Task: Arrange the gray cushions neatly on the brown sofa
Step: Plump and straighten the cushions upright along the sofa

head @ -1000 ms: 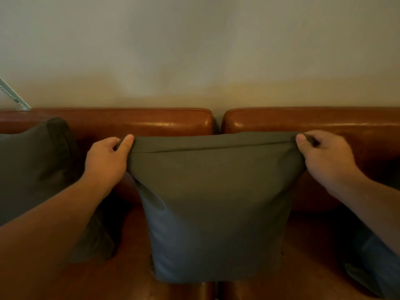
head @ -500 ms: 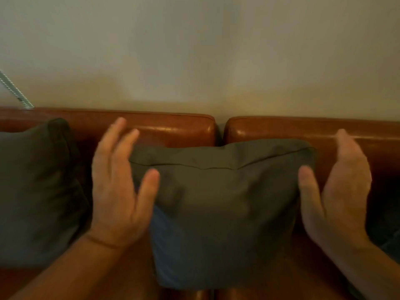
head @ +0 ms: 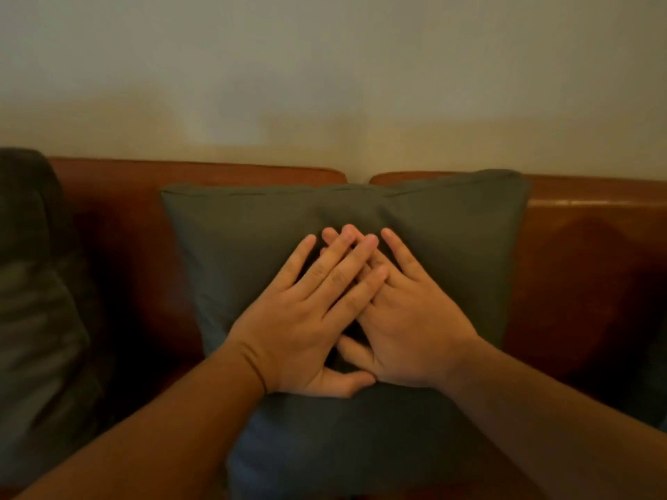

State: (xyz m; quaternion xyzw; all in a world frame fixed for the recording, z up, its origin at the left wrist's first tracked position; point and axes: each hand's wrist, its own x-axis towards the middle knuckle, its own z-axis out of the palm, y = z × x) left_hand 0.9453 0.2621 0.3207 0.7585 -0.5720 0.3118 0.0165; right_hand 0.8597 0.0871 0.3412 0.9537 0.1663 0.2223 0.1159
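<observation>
A gray cushion (head: 223,247) stands upright against the backrest of the brown sofa (head: 584,254), over the gap between its two back sections. My left hand (head: 303,319) and my right hand (head: 411,319) lie flat on the cushion's front, fingers spread. The left fingers overlap the right fingers near the cushion's middle. Neither hand grips anything. A second gray cushion (head: 32,301) leans against the backrest at the far left, partly cut off by the frame.
A pale wall (head: 332,74) rises right behind the sofa. Bare brown backrest shows on both sides of the middle cushion. A dark shape (head: 658,380) sits at the right edge, too cut off to identify.
My hands let go of the cushion's top corners, opened beside it, then came together flat on its front. The cushion now rests against the backrest.
</observation>
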